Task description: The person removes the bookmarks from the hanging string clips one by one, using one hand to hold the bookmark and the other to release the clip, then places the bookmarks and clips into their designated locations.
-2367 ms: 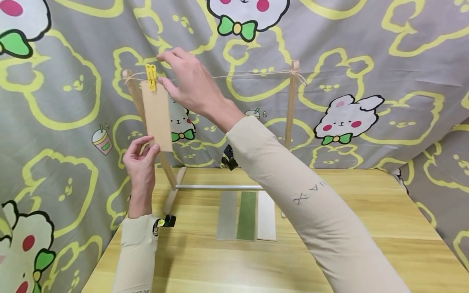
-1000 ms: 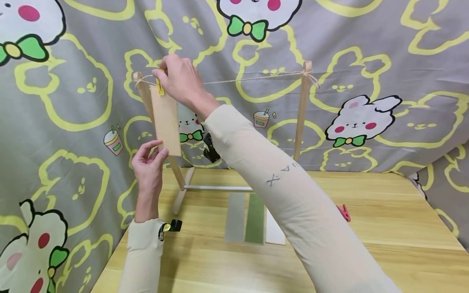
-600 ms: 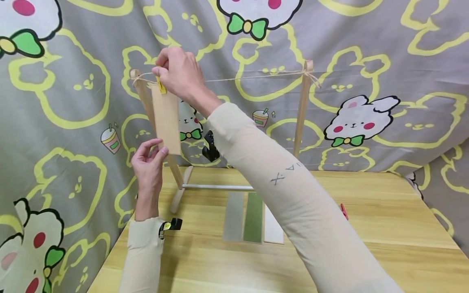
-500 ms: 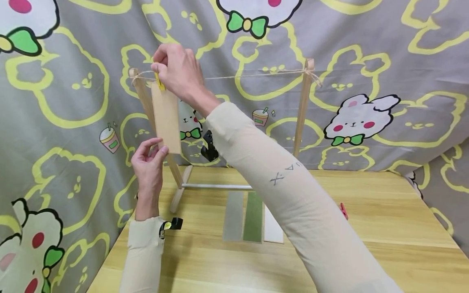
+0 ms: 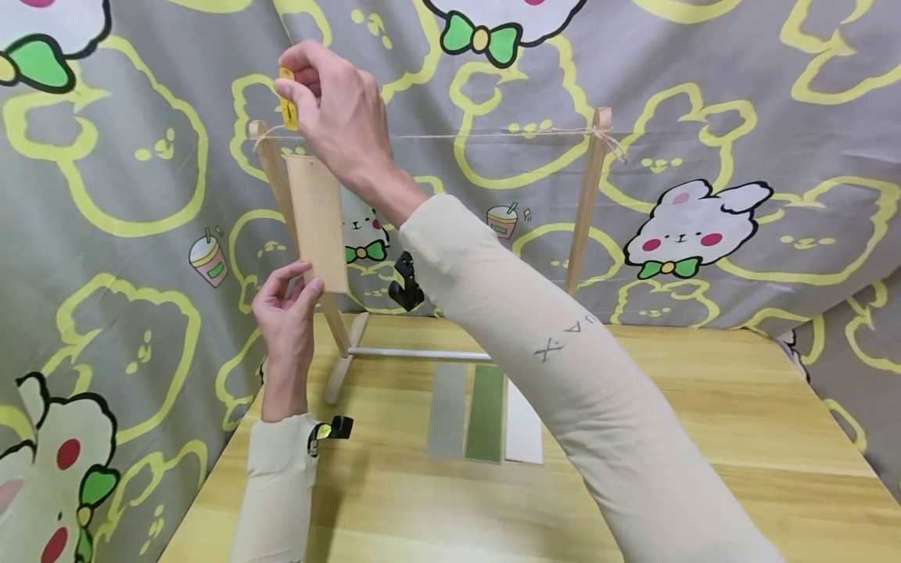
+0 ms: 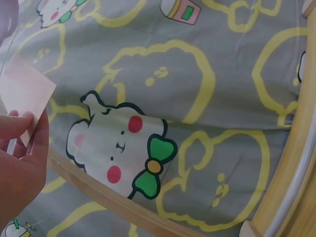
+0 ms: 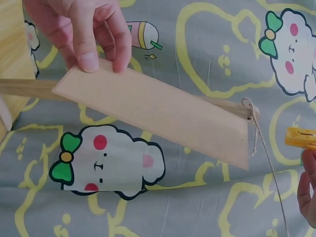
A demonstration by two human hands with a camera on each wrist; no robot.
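Note:
My left hand [image 5: 287, 313] pinches the lower left corner of a tan rectangular card [image 5: 318, 227], which stands upright below the string. In the right wrist view the whole card [image 7: 153, 113] shows, with the left thumb and fingers at one end. My right hand [image 5: 345, 117] pinches a yellow clothespin [image 5: 289, 100] between thumb and fingertips, above the string [image 5: 457, 136]. The clothespin is apart from the card's top edge. In the right wrist view, the clothespin [image 7: 301, 138] sits at the right edge, beyond the string. At the left wrist view's edge, the left thumb presses on the card.
A wooden stand with a left post [image 5: 274, 168] and a right post [image 5: 587, 203] holds the string. A white rod [image 5: 422, 354] joins its base. Grey [image 5: 446, 410], green [image 5: 484, 414] and white [image 5: 523, 426] strips lie on the wooden table [image 5: 394, 500], partly behind my right sleeve.
The yellow clothespin was on the string at the card's top; my right hand gripped it and lifted it up off both. My left hand keeps holding the card in place.

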